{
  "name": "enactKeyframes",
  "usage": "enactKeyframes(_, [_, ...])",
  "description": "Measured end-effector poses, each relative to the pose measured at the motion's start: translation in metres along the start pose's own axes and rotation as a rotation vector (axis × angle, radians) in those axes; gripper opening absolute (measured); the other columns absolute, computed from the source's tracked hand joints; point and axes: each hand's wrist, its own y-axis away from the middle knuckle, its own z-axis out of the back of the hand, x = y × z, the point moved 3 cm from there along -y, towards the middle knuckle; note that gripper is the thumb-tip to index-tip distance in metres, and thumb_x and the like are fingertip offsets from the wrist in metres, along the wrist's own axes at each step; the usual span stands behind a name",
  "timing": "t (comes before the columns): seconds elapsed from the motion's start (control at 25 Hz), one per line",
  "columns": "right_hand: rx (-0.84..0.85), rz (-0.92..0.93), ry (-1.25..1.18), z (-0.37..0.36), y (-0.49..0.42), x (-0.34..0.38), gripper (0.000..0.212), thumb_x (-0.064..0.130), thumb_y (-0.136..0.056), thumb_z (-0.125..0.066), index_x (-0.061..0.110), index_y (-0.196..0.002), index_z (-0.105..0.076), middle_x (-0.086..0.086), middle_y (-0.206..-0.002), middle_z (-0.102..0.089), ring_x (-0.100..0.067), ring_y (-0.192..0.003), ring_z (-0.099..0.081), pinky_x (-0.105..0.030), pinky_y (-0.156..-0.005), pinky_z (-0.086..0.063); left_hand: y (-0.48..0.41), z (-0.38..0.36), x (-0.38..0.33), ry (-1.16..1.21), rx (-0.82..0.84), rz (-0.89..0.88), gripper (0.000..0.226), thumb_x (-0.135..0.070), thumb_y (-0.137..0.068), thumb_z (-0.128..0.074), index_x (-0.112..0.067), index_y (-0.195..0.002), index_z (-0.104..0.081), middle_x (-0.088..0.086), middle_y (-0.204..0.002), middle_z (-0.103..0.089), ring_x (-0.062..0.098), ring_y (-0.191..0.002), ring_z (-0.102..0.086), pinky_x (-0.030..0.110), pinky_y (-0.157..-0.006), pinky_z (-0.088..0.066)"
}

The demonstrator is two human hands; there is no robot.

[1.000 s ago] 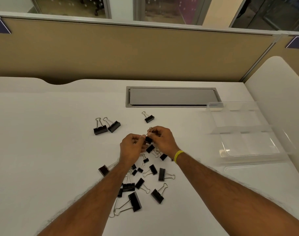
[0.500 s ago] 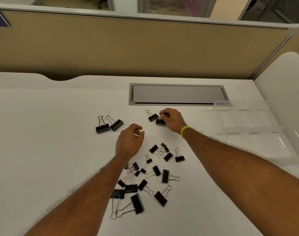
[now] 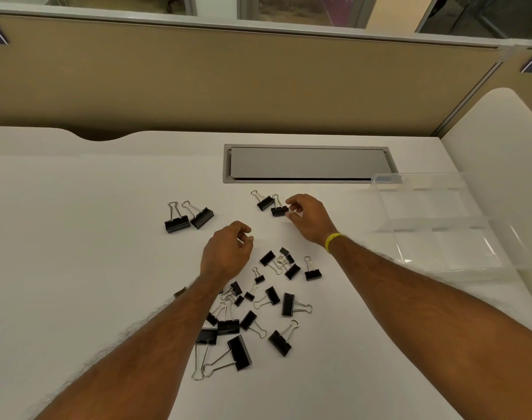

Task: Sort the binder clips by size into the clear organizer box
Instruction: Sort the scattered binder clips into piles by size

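Observation:
Two medium black binder clips lie side by side at the back: one (image 3: 264,203) and a second (image 3: 279,211). My right hand (image 3: 310,218), with a yellow wristband, hovers just right of the second clip, its fingers loosely curled and holding nothing. My left hand (image 3: 227,256) hangs over the desk with relaxed, empty fingers. Two large clips (image 3: 189,219) sit together to the left. A mixed pile of clips (image 3: 267,298) is spread below my hands. The clear organizer box (image 3: 434,230) stands at the right, and I see no clips in it.
The white desk (image 3: 77,268) has a grey cable hatch (image 3: 307,163) set in behind the clips. A beige partition (image 3: 228,86) closes the back, and a white rounded panel (image 3: 501,140) rises on the right behind the box.
My right hand carried a medium clip from the pile to the back, set it next to the other medium clip and let go. My left hand released it and drew back.

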Motion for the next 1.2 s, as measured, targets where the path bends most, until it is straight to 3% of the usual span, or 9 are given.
enactKeyframes(0.16, [0.066, 0.076, 0.058, 0.0, 0.041, 0.01, 0.022, 0.017, -0.091, -0.061, 0.015, -0.113, -0.062, 0.006, -0.097, -0.059, -0.012, -0.094, -0.054, -0.026, -0.087, -0.046, 0.014, 0.004, 0.001, -0.047, 0.008, -0.044, 0.021, -0.032, -0.092, -0.058, -0.024, -0.112, -0.061, -0.013, -0.091, -0.064, 0.006, -0.08, -0.061, 0.031, -0.073, -0.053])
enactKeyframes(0.64, [0.214, 0.204, 0.204, -0.021, 0.169, 0.038, 0.021, 0.026, -0.091, -0.062, 0.018, -0.11, -0.062, 0.002, -0.098, -0.061, -0.01, -0.092, -0.047, -0.028, -0.081, -0.045, 0.112, 0.01, 0.01, -0.297, 0.116, -0.237, 0.022, -0.028, -0.093, -0.056, -0.022, -0.113, -0.061, -0.007, -0.105, -0.065, 0.012, -0.098, -0.058, 0.03, -0.08, -0.049])
enactKeyframes(0.76, [0.243, 0.202, 0.322, -0.028, 0.195, 0.045, 0.029, 0.041, -0.087, -0.064, 0.017, -0.105, -0.063, 0.001, -0.096, -0.061, -0.015, -0.088, -0.053, -0.028, -0.073, -0.042, 0.135, 0.009, 0.009, -0.29, 0.097, -0.253, 0.021, -0.029, -0.093, -0.055, -0.023, -0.112, -0.061, -0.009, -0.104, -0.063, 0.011, -0.098, -0.057, 0.029, -0.078, -0.047])
enactKeyframes(0.92, [0.261, 0.166, 0.519, -0.038, 0.225, 0.048, 0.047, 0.056, -0.08, -0.066, 0.015, -0.102, -0.062, -0.001, -0.099, -0.063, -0.019, -0.092, -0.058, -0.033, -0.074, -0.045, 0.154, 0.004, 0.006, -0.288, 0.084, -0.262, 0.02, -0.03, -0.093, -0.055, -0.024, -0.111, -0.061, -0.009, -0.103, -0.064, 0.01, -0.095, -0.056, 0.029, -0.076, -0.049])
enactKeyframes(1.2, [0.155, 0.11, 0.428, -0.047, 0.249, 0.046, 0.03, 0.038, -0.084, -0.063, 0.016, -0.105, -0.062, -0.002, -0.101, -0.062, -0.021, -0.094, -0.057, -0.031, -0.074, -0.045, 0.171, -0.016, 0.001, -0.22, 0.132, -0.26, 0.022, -0.031, -0.093, -0.056, -0.022, -0.112, -0.061, -0.007, -0.102, -0.065, 0.008, -0.091, -0.057, 0.025, -0.078, -0.048])
